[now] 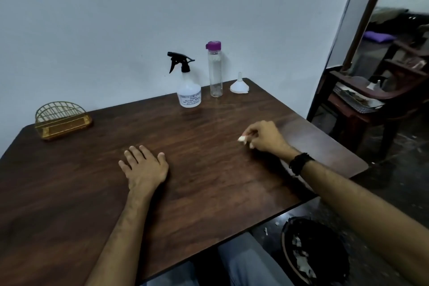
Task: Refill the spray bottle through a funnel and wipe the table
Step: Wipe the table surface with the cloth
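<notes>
Gold wire rack sits far left on the bench, a dark bin with scraps on the floor by your right. Spray bottle, purple-capped clear bottle looking near empty, and upside-down white funnel line the far edge by the wall. Your left hand lies flat, fingers spread; your right hand pinches a small white wad on the bench.

The left hand is laid flat, palm down, with the fingers straight and slightly spread and the thumb held out to the side. The left forearm is stretched forward. The right hand is curled, knuckles up, and a small white wad is pinched in its fingertips. A dark band is worn on the right wrist.
</notes>
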Available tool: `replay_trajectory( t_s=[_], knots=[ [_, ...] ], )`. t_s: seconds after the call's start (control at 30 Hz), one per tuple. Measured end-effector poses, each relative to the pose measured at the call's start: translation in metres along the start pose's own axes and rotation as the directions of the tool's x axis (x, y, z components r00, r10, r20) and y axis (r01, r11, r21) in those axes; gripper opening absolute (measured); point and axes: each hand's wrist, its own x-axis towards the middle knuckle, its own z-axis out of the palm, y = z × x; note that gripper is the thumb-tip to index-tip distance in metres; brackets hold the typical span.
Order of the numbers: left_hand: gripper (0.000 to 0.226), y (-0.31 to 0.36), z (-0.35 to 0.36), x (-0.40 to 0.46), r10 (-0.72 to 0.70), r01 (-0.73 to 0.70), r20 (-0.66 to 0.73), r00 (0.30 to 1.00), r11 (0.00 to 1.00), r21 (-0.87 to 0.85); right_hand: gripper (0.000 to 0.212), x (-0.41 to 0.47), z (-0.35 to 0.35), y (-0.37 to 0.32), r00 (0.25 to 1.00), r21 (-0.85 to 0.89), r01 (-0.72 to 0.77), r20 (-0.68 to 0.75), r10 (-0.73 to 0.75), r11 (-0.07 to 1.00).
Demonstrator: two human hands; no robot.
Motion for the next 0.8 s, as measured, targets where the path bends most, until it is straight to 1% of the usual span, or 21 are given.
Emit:
replay_trajectory(
  t_s=[0.03,0.07,0.1,0.13,0.17,0.2,0.23,0.27,0.3,0.37,0.43,0.47,0.5,0.6,0.63,0.67,0.7,0.77,0.8],
  knots=[
    [0.075,0.010,0.001,-0.003,0.008,-0.008,0.015,1.000,1.000,0.002,0.006,-0.009,0.002,-0.006,0.997,0.062,0.008,0.080,-0.013,0.998],
    [0.075,0.021,0.001,-0.007,0.047,-0.047,0.033,0.998,0.999,0.003,0.005,-0.018,0.002,-0.009,0.990,0.162,-0.015,0.141,-0.008,0.987],
    [0.074,0.032,0.004,-0.011,0.099,-0.099,0.046,0.994,0.995,0.007,0.006,-0.025,0.002,-0.010,0.984,0.312,-0.064,0.178,0.008,0.948],
    [0.074,0.045,0.007,-0.018,0.160,-0.160,0.060,0.985,0.987,0.000,0.008,-0.035,-0.002,-0.010,0.982,0.494,-0.129,0.183,0.042,0.860],
    [0.073,0.058,0.011,-0.024,0.215,-0.216,0.069,0.974,0.976,-0.003,0.010,-0.044,-0.006,-0.008,0.981,0.665,-0.178,0.175,0.080,0.725],
    [0.073,0.069,0.012,-0.032,0.255,-0.256,0.081,0.963,0.967,-0.001,0.011,-0.050,-0.008,-0.004,0.980,0.799,-0.198,0.159,0.118,0.567],
    [0.074,0.078,0.014,-0.039,0.289,-0.291,0.099,0.952,0.957,-0.002,0.013,-0.056,-0.010,0.000,0.975,0.884,-0.205,0.148,0.164,0.419],
    [0.075,0.101,0.022,-0.050,0.337,-0.339,0.119,0.934,0.941,-0.010,0.015,-0.069,-0.022,0.015,0.968,0.930,-0.197,0.134,0.214,0.309],
    [0.076,0.107,0.024,-0.055,0.362,-0.364,0.125,0.924,0.931,-0.007,0.017,-0.075,-0.024,0.019,0.963,0.956,-0.198,0.149,0.226,0.215],
    [0.078,0.126,0.027,-0.070,0.420,-0.419,0.129,0.898,0.907,-0.036,0.019,-0.094,-0.035,0.032,0.952,0.976,-0.203,0.176,0.250,0.083],
    [0.079,0.162,0.038,-0.096,0.521,-0.513,0.128,0.844,0.853,-0.092,0.019,-0.123,-0.055,0.058,0.947,0.987,-0.160,0.162,0.279,-0.030],
    [0.079,0.181,0.046,-0.112,0.571,-0.561,0.113,0.813,0.821,-0.109,0.020,-0.138,-0.069,0.071,0.941,0.989,-0.133,0.147,0.304,-0.066],
    [0.079,0.196,0.052,-0.128,0.611,-0.599,0.095,0.786,0.791,-0.126,0.022,-0.150,-0.079,0.083,0.939,0.991,-0.109,0.128,0.321,-0.076],
    [0.076,0.237,0.070,-0.181,0.703,-0.687,0.007,0.711,0.697,-0.207,0.014,-0.183,-0.108,0.122,0.936,0.996,-0.073,0.083,0.342,-0.041],
    [0.073,0.249,0.079,-0.201,0.733,-0.717,-0.036,0.679,0.652,-0.246,0.016,-0.195,-0.114,0.140,0.932,0.997,-0.069,0.075,0.354,-0.030],
    [0.067,0.258,0.086,-0.218,0.757,-0.751,-0.116,0.643,0.594,-0.287,0.018,-0.204,-0.118,0.156,0.928,0.997,-0.073,0.075,0.364,-0.020],
    [0.058,0.264,0.093,-0.233,0.774,-0.791,-0.215,0.596,0.520,-0.323,0.018,-0.212,-0.119,0.171,0.922,0.997,-0.082,0.081,0.378,-0.013],
    [0.042,0.278,0.118,-0.255,0.806,-0.887,-0.386,0.448,0.346,-0.306,0.015,-0.229,-0.118,0.204,0.897,0.993,-0.122,0.107,0.429,0.006],
    [0.036,0.284,0.135,-0.263,0.829,-0.916,-0.409,0.381,0.280,-0.286,0.013,-0.237,-0.112,0.222,0.869,0.988,-0.157,0.132,0.477,0.014]
  ],
)
